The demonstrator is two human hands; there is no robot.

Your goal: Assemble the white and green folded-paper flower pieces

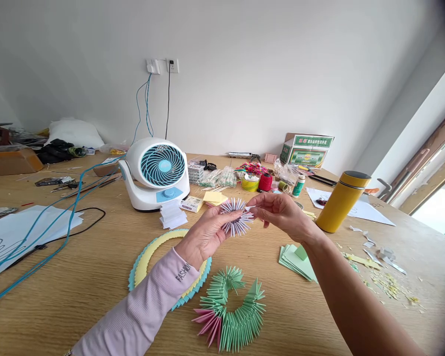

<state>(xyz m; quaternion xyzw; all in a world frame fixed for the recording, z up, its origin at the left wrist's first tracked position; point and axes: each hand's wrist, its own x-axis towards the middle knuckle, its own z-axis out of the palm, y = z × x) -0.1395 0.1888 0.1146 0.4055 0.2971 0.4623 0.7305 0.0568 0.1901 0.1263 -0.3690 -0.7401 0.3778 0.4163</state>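
Note:
My left hand (pixel 206 234) is closed around a small spiky ring of lilac folded-paper pieces (pixel 238 216), held above the wooden table (pixel 77 291). My right hand (pixel 280 210) pinches one lilac piece at the ring's right edge. Below the hands lies a curved green folded-paper piece with pink tips (pixel 232 311). A flat yellow and blue paper ring (pixel 148 257) lies under my left forearm. A stack of green paper (pixel 296 259) sits to the right of it.
A white and blue desk fan (pixel 157 170) stands behind the hands, with blue cables (pixel 52 227) running left. A yellow flask (pixel 341 200) stands at right. Thread spools (pixel 265 182), a cardboard box (pixel 307 150), white sheets (pixel 18 232) and paper scraps (pixel 383 277) surround them.

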